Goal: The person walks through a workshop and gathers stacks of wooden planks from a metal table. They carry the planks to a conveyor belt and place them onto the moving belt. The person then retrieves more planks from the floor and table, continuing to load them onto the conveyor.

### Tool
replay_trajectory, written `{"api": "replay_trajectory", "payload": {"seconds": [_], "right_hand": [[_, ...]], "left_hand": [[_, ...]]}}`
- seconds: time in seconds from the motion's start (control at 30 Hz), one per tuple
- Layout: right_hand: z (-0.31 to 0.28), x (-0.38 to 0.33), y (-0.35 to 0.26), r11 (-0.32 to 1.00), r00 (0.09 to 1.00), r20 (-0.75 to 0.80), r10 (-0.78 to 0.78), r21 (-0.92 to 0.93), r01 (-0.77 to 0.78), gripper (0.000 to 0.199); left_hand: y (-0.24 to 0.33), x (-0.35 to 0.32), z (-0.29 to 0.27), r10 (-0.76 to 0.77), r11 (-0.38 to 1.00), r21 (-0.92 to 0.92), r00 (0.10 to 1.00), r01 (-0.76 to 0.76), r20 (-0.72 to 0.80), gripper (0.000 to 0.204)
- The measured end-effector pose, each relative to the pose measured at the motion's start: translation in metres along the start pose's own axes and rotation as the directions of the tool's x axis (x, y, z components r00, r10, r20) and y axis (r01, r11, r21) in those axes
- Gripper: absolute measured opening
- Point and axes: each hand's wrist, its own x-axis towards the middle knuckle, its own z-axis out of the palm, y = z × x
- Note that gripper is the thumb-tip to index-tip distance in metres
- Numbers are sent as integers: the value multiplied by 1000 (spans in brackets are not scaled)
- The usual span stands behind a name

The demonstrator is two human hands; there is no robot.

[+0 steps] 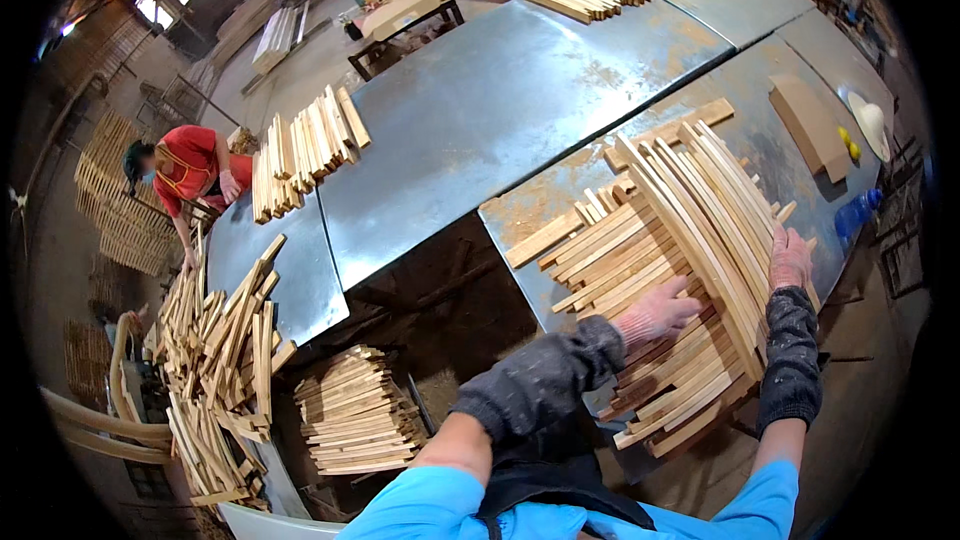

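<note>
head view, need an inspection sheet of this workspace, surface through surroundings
surface: metal table, brownish dust in patches
job's things: wooden strips, some laid across others
clutter: brown cardboard, white hat and blue container, right side of view
hands: left hand gloved, over the strips, contact unclear; right hand gloved, at the strips' right side
cables: nothing seen
surroundings: person in red beside jumbled wood; stacked wood low in view
</note>
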Motion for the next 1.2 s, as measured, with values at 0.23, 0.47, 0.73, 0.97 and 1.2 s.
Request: {"api": "replay_trajectory", "payload": {"seconds": [0.23, 0.47, 0.73, 0.97, 1.2], "right_hand": [[-21, 4, -35, 970, 978, 137, 154, -210, -124, 70], [10, 3, -122, 960, 965, -149, -215, 148, 237, 72], [-36, -92, -395, 629, 798, -209, -566, 516, 581, 64], [41, -154, -546, 640, 698, 153, -700, 569, 517, 69], [153, -243, -648, 596, 436, 407, -802, 514, 617, 69]], "left_hand": [[-18, -159, -85, 39, 991, -111, 948, -78, -315, 66], [-105, -296, -199, -4, 889, -334, 726, -312, -688, 57], [-153, -386, -304, 7, 784, -363, 591, -504, -807, 51], [-159, -433, -386, -30, 711, -387, 526, -587, -850, 46], [-138, -465, -460, -95, 694, -370, 431, -618, -897, 47]]}}
